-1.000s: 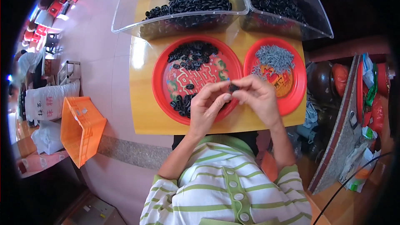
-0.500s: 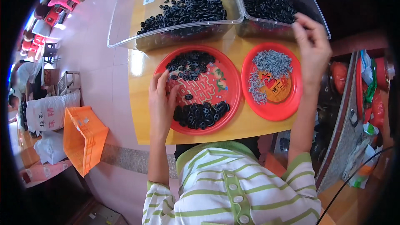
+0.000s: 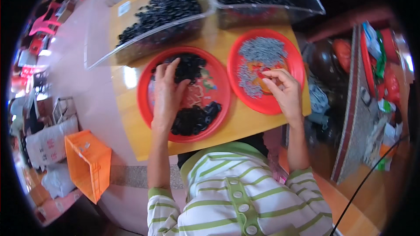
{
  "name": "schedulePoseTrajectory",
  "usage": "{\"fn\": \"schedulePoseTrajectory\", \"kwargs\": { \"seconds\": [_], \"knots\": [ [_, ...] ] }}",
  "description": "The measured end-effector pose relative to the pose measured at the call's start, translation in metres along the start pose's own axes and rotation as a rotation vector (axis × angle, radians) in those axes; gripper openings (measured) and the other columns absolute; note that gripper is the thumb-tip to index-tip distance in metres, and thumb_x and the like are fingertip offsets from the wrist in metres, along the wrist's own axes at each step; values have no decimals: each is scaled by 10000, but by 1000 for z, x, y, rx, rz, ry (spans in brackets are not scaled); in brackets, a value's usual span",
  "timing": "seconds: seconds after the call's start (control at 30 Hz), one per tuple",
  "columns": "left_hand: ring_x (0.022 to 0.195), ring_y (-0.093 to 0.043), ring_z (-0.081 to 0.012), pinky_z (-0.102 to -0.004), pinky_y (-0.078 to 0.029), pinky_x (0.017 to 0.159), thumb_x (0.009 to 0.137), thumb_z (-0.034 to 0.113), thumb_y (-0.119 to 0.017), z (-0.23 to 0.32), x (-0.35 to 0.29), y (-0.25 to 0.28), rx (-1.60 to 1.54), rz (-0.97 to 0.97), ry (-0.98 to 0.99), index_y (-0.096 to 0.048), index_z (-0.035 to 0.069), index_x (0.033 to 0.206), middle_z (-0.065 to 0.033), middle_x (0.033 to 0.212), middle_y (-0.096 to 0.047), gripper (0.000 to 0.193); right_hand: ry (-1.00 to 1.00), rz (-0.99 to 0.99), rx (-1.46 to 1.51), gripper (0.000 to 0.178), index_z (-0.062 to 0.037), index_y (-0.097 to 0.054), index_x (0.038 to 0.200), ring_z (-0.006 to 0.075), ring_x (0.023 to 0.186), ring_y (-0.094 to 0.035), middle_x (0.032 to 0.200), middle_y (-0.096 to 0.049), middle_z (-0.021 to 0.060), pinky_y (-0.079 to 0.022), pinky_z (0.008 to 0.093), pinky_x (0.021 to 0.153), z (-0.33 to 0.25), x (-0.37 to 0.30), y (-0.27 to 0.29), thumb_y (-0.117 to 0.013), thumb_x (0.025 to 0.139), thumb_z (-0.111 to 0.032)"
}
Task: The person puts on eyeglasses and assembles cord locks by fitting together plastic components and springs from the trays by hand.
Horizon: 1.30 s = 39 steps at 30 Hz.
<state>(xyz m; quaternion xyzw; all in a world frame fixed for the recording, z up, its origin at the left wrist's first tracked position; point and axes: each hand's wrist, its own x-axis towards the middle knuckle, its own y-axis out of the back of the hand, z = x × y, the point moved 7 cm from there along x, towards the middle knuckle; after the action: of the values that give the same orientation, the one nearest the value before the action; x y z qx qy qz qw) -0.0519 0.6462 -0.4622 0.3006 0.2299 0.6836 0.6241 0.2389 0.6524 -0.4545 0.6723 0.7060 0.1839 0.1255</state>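
My left hand (image 3: 165,98) hovers over a round red tray (image 3: 220,120), fingers at the far pile of small black plastic parts (image 3: 188,67). Its thumb stands apart from the fingers, so it is open; whether a fingertip touches a part is unclear. In the same tray, a nearer heap of black oval parts (image 3: 190,120) lies below the thumb. Over the smaller red plate (image 3: 295,61), my right hand (image 3: 286,96) has thumb and fingers pinched together. Anything between those fingertips is too small to make out. Small grey screws (image 3: 262,49) are spread across that plate.
Two clear plastic bins (image 3: 151,32) (image 3: 262,11) holding many black parts stand along the far side of the yellow table (image 3: 210,131). An orange crate (image 3: 89,161) sits on the floor at left. Shelving with bags (image 3: 387,87) rises at right.
My right hand has come from the right bin's rim down to the screw plate, fingers pinched. The left hand remains over its tray. The whole view has shifted and tilted.
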Motion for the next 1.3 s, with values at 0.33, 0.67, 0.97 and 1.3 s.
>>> {"fn": "schedulePoseTrajectory", "kwargs": {
  "seconds": [0.33,0.67,0.97,1.3],
  "knots": [
    [825,-582,-152,-263,-516,705,785,-34,-655,10,-15,-8,-72,29,-51,-588,79,1196,-89,1155,-521,432,18,-78,-170,129,10,-628,897,170,653,-591,777,-589,93,-471,290,593,14,-24,5,-673,787,-40],
    [727,-616,-173,-275,-517,611,837,-7,-606,-8,-67,28,8,-2,124,-641,11,1050,-106,899,-602,216,102,-56,-182,83,-1,-623,865,279,728,-610,806,-590,124,-472,348,624,14,-17,-3,-653,792,-27],
    [753,-632,-254,-322,-510,678,782,-29,-627,-12,-65,16,35,-1,73,-656,18,966,-131,884,-601,192,206,-84,-392,79,-18,-558,846,330,786,-600,845,-570,134,-478,406,654,5,-20,-4,-621,817,-57],
    [737,-628,-268,-337,-508,676,774,-15,-633,-2,-56,14,89,-14,73,-651,12,943,-141,903,-606,172,232,-42,-366,113,5,-534,863,354,800,-584,848,-565,161,-464,432,675,16,-16,1,-622,815,-45]
  ]
}}
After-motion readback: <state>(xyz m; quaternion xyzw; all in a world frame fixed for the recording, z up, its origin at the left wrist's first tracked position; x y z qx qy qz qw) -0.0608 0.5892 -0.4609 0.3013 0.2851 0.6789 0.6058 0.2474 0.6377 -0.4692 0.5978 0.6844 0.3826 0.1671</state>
